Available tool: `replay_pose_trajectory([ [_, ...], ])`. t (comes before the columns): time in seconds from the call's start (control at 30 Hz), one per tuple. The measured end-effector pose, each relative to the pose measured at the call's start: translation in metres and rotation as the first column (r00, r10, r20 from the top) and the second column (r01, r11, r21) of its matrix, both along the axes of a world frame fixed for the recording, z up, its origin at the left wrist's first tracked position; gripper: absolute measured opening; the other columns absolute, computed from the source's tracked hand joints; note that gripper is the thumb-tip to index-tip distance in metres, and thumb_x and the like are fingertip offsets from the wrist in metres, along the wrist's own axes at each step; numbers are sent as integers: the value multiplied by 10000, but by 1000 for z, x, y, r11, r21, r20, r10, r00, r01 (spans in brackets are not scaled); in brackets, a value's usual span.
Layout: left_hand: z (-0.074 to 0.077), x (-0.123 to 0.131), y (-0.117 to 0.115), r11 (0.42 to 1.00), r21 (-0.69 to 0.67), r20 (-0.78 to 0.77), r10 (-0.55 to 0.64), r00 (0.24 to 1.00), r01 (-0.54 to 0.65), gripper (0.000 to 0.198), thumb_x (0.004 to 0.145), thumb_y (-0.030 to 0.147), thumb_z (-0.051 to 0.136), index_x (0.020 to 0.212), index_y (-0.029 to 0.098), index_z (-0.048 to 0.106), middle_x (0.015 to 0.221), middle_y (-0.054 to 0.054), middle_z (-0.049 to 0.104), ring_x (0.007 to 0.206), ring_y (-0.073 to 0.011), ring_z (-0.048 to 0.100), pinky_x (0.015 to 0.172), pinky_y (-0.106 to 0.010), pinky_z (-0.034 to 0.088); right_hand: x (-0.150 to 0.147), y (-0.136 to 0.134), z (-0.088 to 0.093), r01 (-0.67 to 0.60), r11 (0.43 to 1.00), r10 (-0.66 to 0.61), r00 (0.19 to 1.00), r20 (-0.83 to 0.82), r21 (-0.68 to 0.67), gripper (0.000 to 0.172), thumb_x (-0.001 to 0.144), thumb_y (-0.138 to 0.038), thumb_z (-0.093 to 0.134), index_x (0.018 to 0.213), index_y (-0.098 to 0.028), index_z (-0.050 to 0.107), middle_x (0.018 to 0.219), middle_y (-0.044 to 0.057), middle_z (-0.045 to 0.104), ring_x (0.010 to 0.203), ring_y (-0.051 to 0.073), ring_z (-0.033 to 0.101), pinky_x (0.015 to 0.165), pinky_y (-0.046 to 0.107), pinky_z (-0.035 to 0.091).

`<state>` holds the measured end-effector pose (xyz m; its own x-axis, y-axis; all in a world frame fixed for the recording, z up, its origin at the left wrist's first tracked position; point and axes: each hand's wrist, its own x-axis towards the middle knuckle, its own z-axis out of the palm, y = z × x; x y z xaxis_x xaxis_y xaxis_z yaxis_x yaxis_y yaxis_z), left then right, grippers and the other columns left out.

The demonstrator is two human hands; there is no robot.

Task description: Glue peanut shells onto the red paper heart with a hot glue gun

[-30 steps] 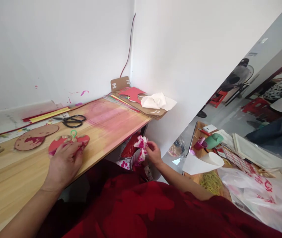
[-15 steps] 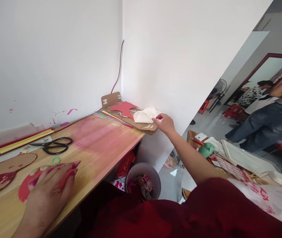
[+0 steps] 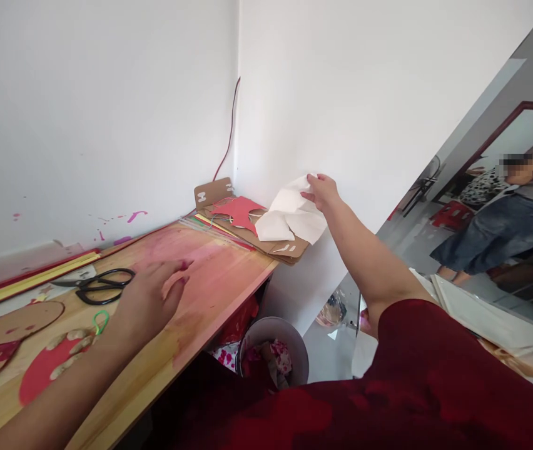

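My right hand (image 3: 321, 192) pinches the upper edge of a creased white paper sheet (image 3: 289, 209) and holds it partly raised. The sheet's lower part rests over a stack of brown cardboard (image 3: 285, 252) in the corner. Beside it on the stack is a red cut-out piece (image 3: 238, 211). My left hand (image 3: 154, 297) is over the wooden table (image 3: 219, 275), fingers apart with nothing in them. Behind that wrist lies a red rounded piece (image 3: 44, 372) with beige lumps along it and a green loop (image 3: 101, 321); my forearm hides part of it.
Black-handled scissors (image 3: 104, 286) lie left of my left hand, near a stained brown cardboard shape (image 3: 27, 319). Yellow strips (image 3: 44, 275) run along the wall. Below the table edge stands a waste bin (image 3: 298, 350). A person in jeans (image 3: 496, 234) is at the far right.
My right hand has lifted the white paper up and slightly right, unfolding it. My left hand has left the red rounded piece and moved right and forward over the table.
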<state>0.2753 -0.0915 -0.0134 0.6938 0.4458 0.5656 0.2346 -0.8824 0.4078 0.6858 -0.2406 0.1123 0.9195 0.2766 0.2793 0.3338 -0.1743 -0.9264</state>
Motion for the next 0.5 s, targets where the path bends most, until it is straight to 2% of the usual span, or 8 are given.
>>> replay_pose_trajectory([
  [0.1,26,53,0,979,-189,-47,-83,995,72,450,863,402,541,1242,177,630,1198,-129,718,1004,-266,689,851,-402,565,-21,14,18,-101,977,109,993,-33,187,64,954,-253,575,973,-215,528,988,2,584,787,86,611,682,255,620],
  [0.17,43,86,-2,944,-309,-43,-138,989,119,586,828,421,610,1347,155,561,1242,-145,683,1029,-268,672,833,-397,570,-41,20,22,-228,918,260,964,-58,325,85,937,-228,607,917,-206,527,950,-13,576,772,78,605,702,257,625],
  [0.27,61,127,-5,921,-372,-3,-124,992,114,830,744,406,747,1470,160,430,1421,-197,567,1170,-321,626,957,-466,529,-69,22,24,-396,827,448,893,-41,400,167,911,-238,665,831,-197,525,866,-31,559,749,76,601,718,263,631],
  [0.33,68,147,-6,925,-369,27,-88,996,92,1053,657,389,845,1540,145,326,1539,-243,443,1374,-385,478,1098,-523,428,-82,19,25,-469,774,528,849,-25,426,204,893,-265,710,821,-198,532,864,-31,574,769,80,613,734,260,637],
  [0.4,70,163,-5,919,-387,49,-68,996,82,1238,547,378,922,1570,125,273,1589,-263,366,1479,-416,331,1179,-540,330,-88,15,29,-509,721,589,808,-28,471,198,898,-265,717,832,-202,541,894,-21,602,804,87,629,746,250,643],
  [0.47,68,173,-2,892,-436,91,-93,991,124,1253,454,344,960,1537,146,364,1563,-232,423,1486,-423,311,1203,-544,291,-88,9,37,-510,689,611,791,-34,515,175,922,-250,690,838,-204,544,916,-11,618,825,91,643,747,239,646],
  [0.5,67,177,0,852,-496,132,-115,985,166,1158,435,321,963,1472,168,471,1504,-202,506,1460,-423,355,1198,-547,297,-85,5,43,-501,685,605,796,-30,529,165,936,-250,673,839,-204,548,921,-8,622,832,91,650,749,234,645],
])
